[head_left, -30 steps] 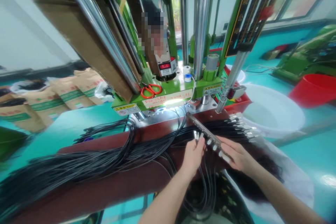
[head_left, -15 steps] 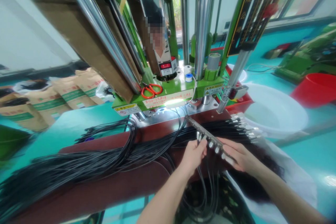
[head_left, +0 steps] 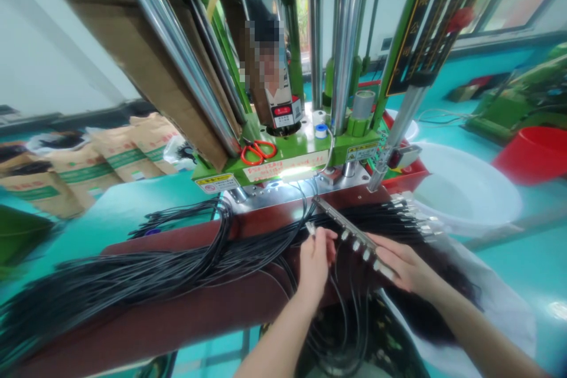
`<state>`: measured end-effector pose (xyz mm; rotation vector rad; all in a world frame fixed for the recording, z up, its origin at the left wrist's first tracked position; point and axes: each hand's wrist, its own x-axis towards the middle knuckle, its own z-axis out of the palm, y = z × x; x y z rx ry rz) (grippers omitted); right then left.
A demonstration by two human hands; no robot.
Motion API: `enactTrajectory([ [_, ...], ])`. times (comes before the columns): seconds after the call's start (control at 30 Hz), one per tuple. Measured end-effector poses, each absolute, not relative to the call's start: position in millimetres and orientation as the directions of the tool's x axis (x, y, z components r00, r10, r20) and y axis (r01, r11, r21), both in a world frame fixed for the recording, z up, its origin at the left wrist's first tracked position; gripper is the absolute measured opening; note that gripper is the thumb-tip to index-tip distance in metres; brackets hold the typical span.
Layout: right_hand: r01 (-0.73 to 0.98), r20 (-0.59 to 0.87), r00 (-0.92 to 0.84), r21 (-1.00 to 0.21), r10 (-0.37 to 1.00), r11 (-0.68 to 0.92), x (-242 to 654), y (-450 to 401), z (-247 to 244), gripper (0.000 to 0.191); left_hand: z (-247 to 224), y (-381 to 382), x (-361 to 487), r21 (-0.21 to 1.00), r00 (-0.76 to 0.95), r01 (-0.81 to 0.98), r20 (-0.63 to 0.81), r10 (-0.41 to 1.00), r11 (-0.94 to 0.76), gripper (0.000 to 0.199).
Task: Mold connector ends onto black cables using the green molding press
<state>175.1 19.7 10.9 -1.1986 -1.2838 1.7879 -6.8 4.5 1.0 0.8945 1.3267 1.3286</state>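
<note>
My right hand [head_left: 405, 263] is closed around the near end of a long metal bar [head_left: 341, 220], which slants away toward the machine. Several pale cable connectors [head_left: 355, 245] sit along the bar's left side, and their black cables droop below it. Just left of the bar, my left hand [head_left: 315, 257] is pinched on a cable connector [head_left: 311, 228] whose silvery tip shows above the fingers. Behind both hands, a thick bundle of black cables [head_left: 177, 269] lies across the dark red table [head_left: 177, 319]. More silvery connector ends [head_left: 420, 221] fan out at its right.
A green press with steel columns [head_left: 349, 41] stands ahead, a lit lamp at its lower front. Red-handled scissors [head_left: 258, 152] and a blue-white tape roll [head_left: 321, 130] rest on its ledge. At right are a white tub [head_left: 469, 183] and a red bucket [head_left: 531, 153]; paper sacks [head_left: 80, 168] stand left.
My left hand has moved left, away from the bar, with a connector in its fingers. My right hand keeps the bar in nearly the same place.
</note>
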Motion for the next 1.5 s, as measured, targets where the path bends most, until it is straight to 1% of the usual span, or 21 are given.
enactTrajectory([
  [0.1, 0.012, -0.318, -0.375, -0.941, 0.871, -0.338, 174.1, 20.2, 13.0, 0.049, -0.4, 2.1, -6.6, 0.954, -0.240, -0.271, -0.197, 0.951, 0.129, 0.043],
  [0.17, 0.041, -0.365, -0.375, -0.925, 0.852, -0.378, 173.6, 20.4, 13.6, 0.052, -2.6, 2.2, -4.4, 0.939, -0.225, -0.312, -0.220, 0.949, 0.143, 0.036],
  [0.23, 0.053, -0.374, -0.378, -0.922, 0.847, -0.384, 173.5, 20.5, 13.2, 0.054, -3.6, 3.6, -2.5, 0.928, -0.205, -0.337, -0.234, 0.950, 0.155, 0.032],
  [0.33, 0.052, -0.356, -0.374, -0.930, 0.857, -0.364, 174.5, 20.8, 11.3, 0.053, -1.0, 6.1, -3.1, 0.894, -0.093, -0.387, -0.280, 0.956, 0.224, 0.034],
  [0.43, 0.092, -0.359, -0.397, -0.931, 0.845, -0.353, 176.4, 21.7, 9.5, 0.055, 3.6, 7.3, -6.4, 0.843, 0.013, -0.435, -0.346, 0.938, 0.317, 0.038],
  [0.67, 0.083, -0.316, -0.441, -0.946, 0.840, -0.312, 179.4, 23.0, 5.7, 0.056, 5.0, 13.0, -9.0, 0.787, -0.003, -0.491, -0.431, 0.903, 0.374, 0.040],
  [0.8, 0.067, -0.303, -0.434, -0.950, 0.848, -0.305, 179.8, 21.2, 7.3, 0.056, 3.6, 17.1, -8.7, 0.782, 0.017, -0.511, -0.406, 0.914, 0.357, 0.039],
  [0.97, 0.126, -0.330, -0.449, -0.943, 0.830, -0.307, 179.2, 19.7, 14.0, 0.054, 3.5, 16.6, -8.7, 0.804, 0.011, -0.504, -0.359, 0.933, 0.315, 0.037],
  [1.07, 0.174, -0.287, -0.466, -0.957, 0.837, -0.231, 178.4, 19.8, 16.4, 0.053, 4.5, 16.2, -9.3, 0.804, 0.011, -0.510, -0.350, 0.937, 0.307, 0.037],
  [1.17, 0.243, -0.160, -0.519, -0.970, 0.840, -0.035, 178.5, 21.0, 17.2, 0.048, 4.6, 15.2, -10.4, 0.792, 0.036, -0.523, -0.349, 0.936, 0.315, 0.037],
  [1.23, 0.289, -0.102, -0.555, -0.954, 0.825, 0.076, 179.1, 21.9, 16.9, 0.047, 3.1, 14.1, -10.7, 0.799, 0.029, -0.518, -0.340, 0.940, 0.305, 0.037],
  [1.3, 0.328, -0.094, -0.563, -0.937, 0.821, 0.117, 179.4, 22.5, 15.9, 0.049, 0.6, 13.6, -10.6, 0.836, -0.026, -0.479, -0.321, 0.947, 0.270, 0.037],
  [1.4, 0.341, -0.108, -0.542, -0.935, 0.834, 0.101, 178.6, 22.3, 13.9, 0.050, -2.6, 14.9, -11.7, 0.906, -0.093, -0.348, -0.288, 0.953, 0.240, 0.039],
  [1.5, 0.298, -0.155, -0.499, -0.955, 0.853, 0.000, 177.0, 20.8, 13.9, 0.050, -2.3, 17.1, -19.0, 0.960, -0.058, -0.188, -0.224, 0.973, 0.210, 0.045],
])
